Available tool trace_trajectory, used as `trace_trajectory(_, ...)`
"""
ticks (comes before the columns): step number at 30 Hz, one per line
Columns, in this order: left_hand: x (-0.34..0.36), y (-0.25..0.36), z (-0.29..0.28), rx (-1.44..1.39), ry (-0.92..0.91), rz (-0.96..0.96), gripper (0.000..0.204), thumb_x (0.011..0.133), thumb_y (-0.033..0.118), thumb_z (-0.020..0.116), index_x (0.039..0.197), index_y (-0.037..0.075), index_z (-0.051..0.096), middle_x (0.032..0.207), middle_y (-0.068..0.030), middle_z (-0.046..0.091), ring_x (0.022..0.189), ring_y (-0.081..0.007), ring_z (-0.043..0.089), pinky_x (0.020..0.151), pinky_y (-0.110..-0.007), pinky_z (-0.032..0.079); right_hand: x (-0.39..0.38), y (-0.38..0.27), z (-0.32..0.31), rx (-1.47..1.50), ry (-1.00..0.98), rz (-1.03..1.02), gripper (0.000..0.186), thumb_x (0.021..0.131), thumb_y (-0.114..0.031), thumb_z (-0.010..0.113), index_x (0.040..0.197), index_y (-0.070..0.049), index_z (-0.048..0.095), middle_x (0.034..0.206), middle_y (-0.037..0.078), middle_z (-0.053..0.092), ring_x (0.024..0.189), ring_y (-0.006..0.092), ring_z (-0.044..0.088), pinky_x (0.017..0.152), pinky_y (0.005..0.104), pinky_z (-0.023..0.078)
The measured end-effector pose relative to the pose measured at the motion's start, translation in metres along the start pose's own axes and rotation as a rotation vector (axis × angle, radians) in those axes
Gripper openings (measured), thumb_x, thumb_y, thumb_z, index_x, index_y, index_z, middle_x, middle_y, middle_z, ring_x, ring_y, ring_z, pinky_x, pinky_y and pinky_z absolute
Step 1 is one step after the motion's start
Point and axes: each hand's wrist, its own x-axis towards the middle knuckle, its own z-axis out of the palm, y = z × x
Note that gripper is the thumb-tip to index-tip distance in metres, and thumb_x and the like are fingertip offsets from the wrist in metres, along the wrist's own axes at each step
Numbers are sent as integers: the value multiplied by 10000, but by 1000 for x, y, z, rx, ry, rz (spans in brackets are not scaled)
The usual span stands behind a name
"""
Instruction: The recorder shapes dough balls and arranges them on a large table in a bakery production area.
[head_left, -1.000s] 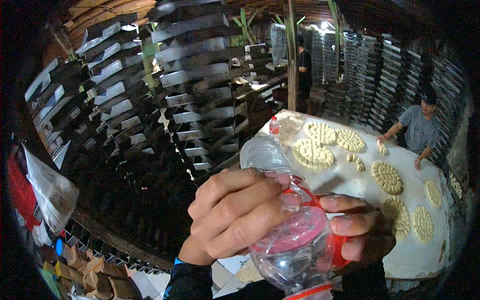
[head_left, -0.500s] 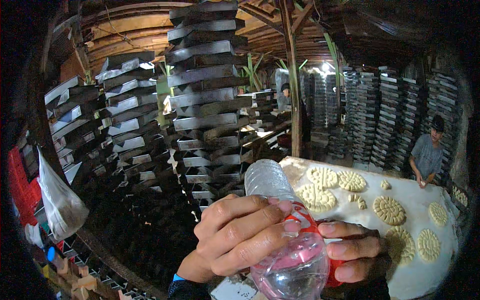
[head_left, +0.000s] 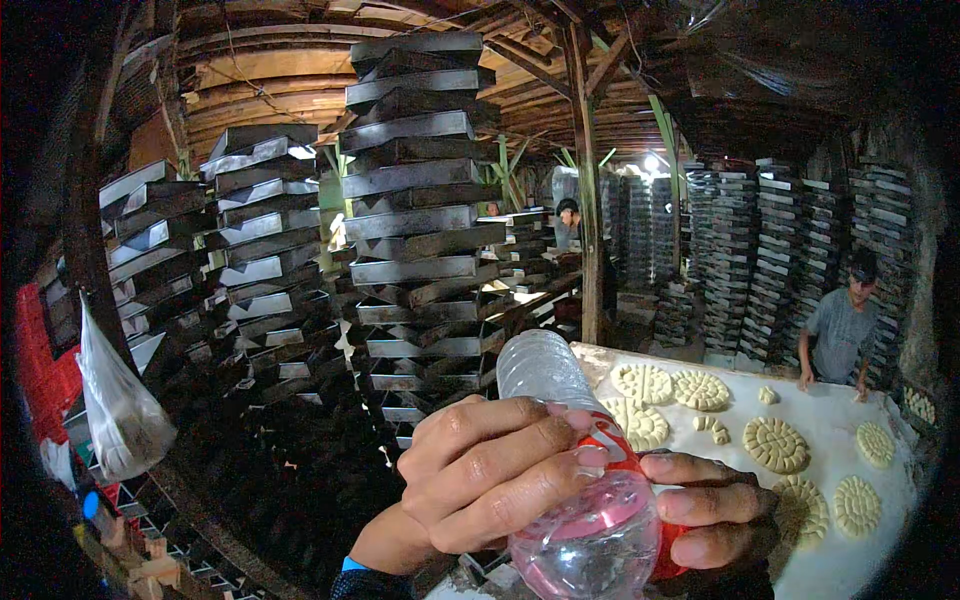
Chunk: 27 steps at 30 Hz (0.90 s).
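A clear plastic bottle (head_left: pixel 580 545) with a red label lies tilted in front of me, its ribbed end pointing away and its rounded shoulder toward me. My left hand (head_left: pixel 500 470) is wrapped over the middle of it from the left, fingers across the label. From the right, the curled fingers of my right hand (head_left: pixel 712 508) press against the bottle's side. Between them and the clear plastic shows a red and white piece, seemingly part of the label. Both thumbs are hidden, and the lower frame edge cuts off the near end of the bottle.
Beyond my right hand, a pale table (head_left: pixel 680 520) bears several patterned dough rounds (head_left: pixel 776 445) and small dough bits (head_left: pixel 712 430). A person (head_left: pixel 843 325) stands at its far side. Tall stacks of metal trays (head_left: pixel 415 220) rise ahead. A white plastic bag (head_left: pixel 118 410) hangs at left.
The view has tilted up slightly, so the surroundings sit lower. My hands keep their grip on the bottle. The person across the table has lowered their arms, hands now apart at its edge.
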Motion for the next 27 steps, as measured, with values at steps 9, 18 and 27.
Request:
trace_trajectory(9,5,-4,5,12,-28,30,280,677,140,688,952,93,658,917,-50,645,800,-175,594,567,-246,476,-7,17,-1,-24,56,-102,392,731,-118,726,1012,-96,454,970,111,523,893,351,622,745,417,573)
trace_trajectory(18,7,-6,17,-10,-7,32,262,675,136,685,931,85,659,901,-57,646,794,-182,597,601,-262,510,-17,42,17,-18,377,-271,366,752,-198,712,966,-94,434,939,107,521,821,318,631,692,387,581)
trace_trajectory(27,-4,2,21,-111,-107,-82,288,638,139,696,890,5,656,808,-106,643,691,-225,615,626,-305,528,-11,21,-12,-27,80,-62,347,780,-219,678,1002,-83,448,938,132,527,817,323,616,716,429,562)
